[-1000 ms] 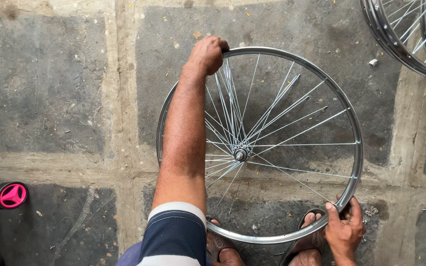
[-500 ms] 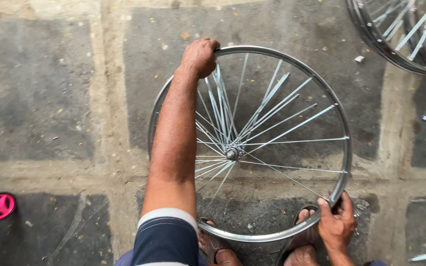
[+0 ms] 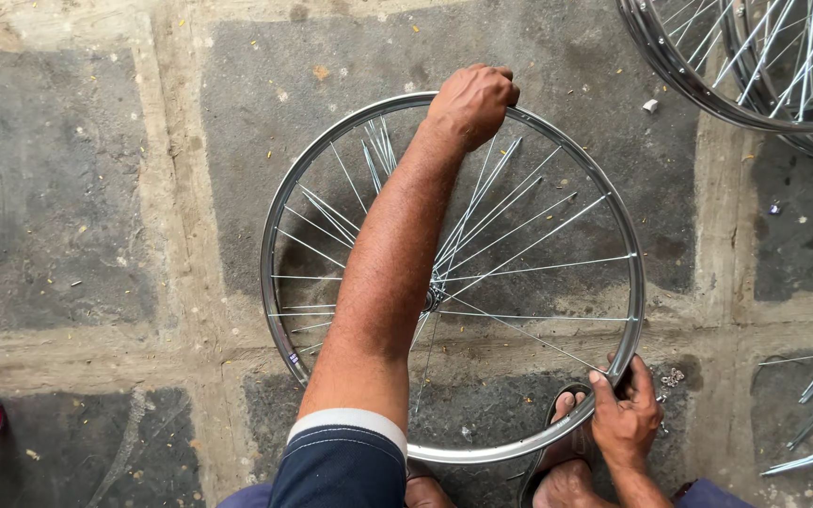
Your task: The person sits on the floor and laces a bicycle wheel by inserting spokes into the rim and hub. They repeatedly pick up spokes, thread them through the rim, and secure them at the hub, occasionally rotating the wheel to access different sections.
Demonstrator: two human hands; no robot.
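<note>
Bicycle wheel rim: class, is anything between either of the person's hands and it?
Nothing visible. The left hand grips the bicycle wheel rim directly at its far edge, and the right hand holds its near right edge, fingers on the metal. The left forearm merely crosses above the spokes.

Soft, even daylight, faint shadows, mild glints on metal, sharp focus throughout.

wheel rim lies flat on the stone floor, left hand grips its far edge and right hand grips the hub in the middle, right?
Not quite. In the head view the right hand grips the near edge of the wheel rim, not the hub. The left hand does grip the far edge.
</note>
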